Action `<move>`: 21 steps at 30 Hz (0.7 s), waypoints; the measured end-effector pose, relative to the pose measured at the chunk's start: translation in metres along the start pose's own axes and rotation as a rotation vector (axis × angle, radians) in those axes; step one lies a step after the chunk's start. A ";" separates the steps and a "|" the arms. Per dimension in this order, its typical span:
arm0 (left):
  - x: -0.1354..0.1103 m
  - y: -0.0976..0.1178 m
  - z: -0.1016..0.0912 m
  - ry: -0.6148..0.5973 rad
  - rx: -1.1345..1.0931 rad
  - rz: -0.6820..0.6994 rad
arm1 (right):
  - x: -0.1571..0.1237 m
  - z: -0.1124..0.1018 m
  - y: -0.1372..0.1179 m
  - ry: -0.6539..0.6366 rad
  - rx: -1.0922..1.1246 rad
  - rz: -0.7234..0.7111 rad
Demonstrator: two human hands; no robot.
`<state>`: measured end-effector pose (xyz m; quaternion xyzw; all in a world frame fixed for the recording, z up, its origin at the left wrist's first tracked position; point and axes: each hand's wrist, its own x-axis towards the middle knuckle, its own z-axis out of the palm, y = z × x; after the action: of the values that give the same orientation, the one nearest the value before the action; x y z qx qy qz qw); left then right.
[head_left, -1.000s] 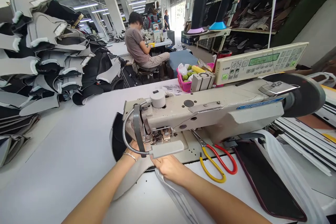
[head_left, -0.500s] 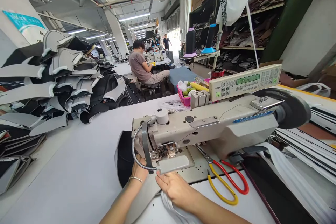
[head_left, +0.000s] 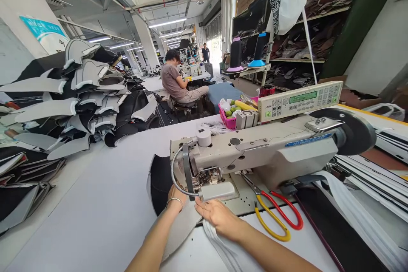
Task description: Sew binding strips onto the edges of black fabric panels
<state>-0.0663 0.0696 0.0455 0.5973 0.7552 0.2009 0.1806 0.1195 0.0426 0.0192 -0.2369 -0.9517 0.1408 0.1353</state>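
A beige industrial sewing machine stands on the white table. My left hand, a bracelet on its wrist, reaches under the machine's head onto a grey and black fabric piece; its fingers are hidden by the machine. My right hand lies with fingers stretched flat on a white strip and the grey piece, just in front of the needle area and its small lamp.
Red and yellow scissors lie right of my right hand. A tall pile of grey and black cut pieces fills the left. A pink basket and control panel sit behind the machine. A person sews ahead. White strips hang at right.
The camera has tilted up and shifted, so the machine and hands sit lower and further right in view. Both hands stay at the needle area on the fabric.
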 end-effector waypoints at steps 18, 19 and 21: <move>-0.082 -0.056 -0.016 -0.041 -0.121 -0.065 | 0.004 0.013 -0.039 -0.041 0.180 -0.320; -0.081 -0.055 -0.015 -0.045 -0.114 -0.074 | 0.004 0.013 -0.038 -0.047 0.181 -0.317; -0.081 -0.053 -0.015 -0.059 -0.085 -0.081 | 0.004 0.013 -0.038 -0.060 0.185 -0.311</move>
<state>-0.1001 -0.0213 0.0339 0.5636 0.7640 0.2074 0.2358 0.0965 0.0097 0.0206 -0.0689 -0.9635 0.2120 0.1483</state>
